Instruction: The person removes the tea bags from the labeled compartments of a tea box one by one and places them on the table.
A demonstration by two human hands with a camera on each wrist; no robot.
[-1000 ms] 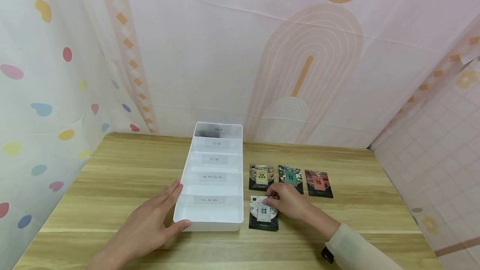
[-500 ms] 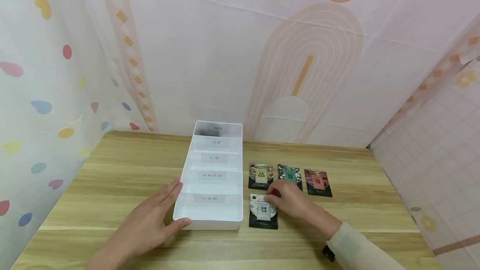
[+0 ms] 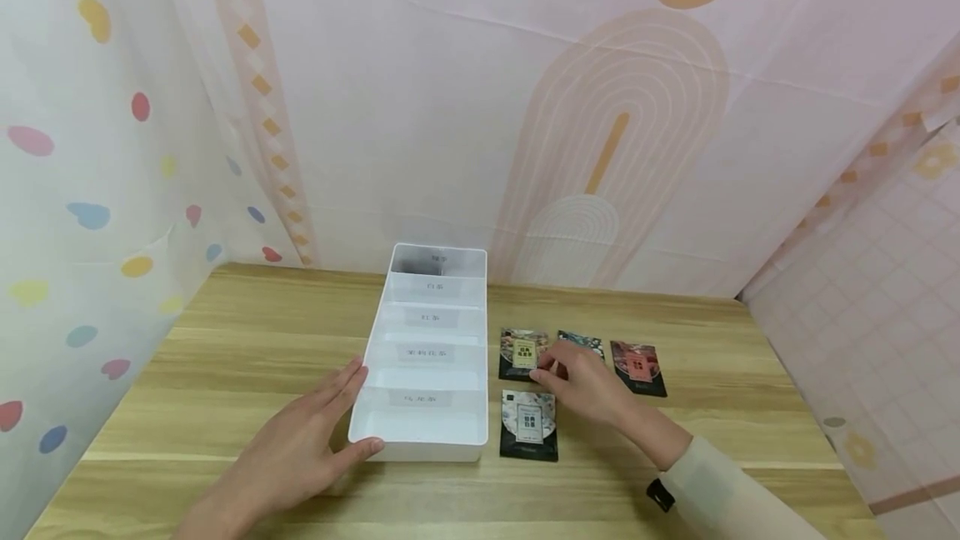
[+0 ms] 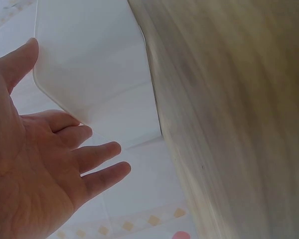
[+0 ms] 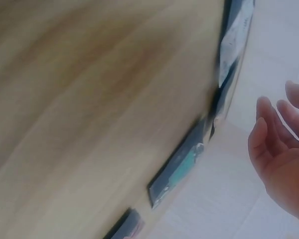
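Observation:
A long white box (image 3: 417, 450) with labelled compartments stands on the table. My left hand (image 3: 288, 448) touches its left side and near corner, fingers and thumb spread and fairly straight; the left wrist view shows the palm beside the box wall (image 4: 97, 64). To the box's right lie flat sachets: a yellow-labelled one (image 3: 523, 354), a green-labelled one (image 3: 581, 339) partly behind my right hand, a red-labelled one (image 3: 638, 367), and a white-labelled one (image 3: 528, 426) in front. My right hand (image 3: 587, 382) hovers over them, loosely bent fingertips near the yellow-labelled sachet, holding nothing.
The wooden table (image 3: 247, 332) runs back to a patterned cloth (image 3: 390, 148). More cloth hangs at the left and right. Something dark sits in the box's far compartment (image 3: 417, 265). A black item (image 3: 661, 495) shows by the right sleeve (image 3: 720, 490).
My right hand has left the edge of the white-labelled sachet and moved slightly away from me, towards the yellow-labelled one. It now covers more of the green-labelled sachet. My left hand stays put.

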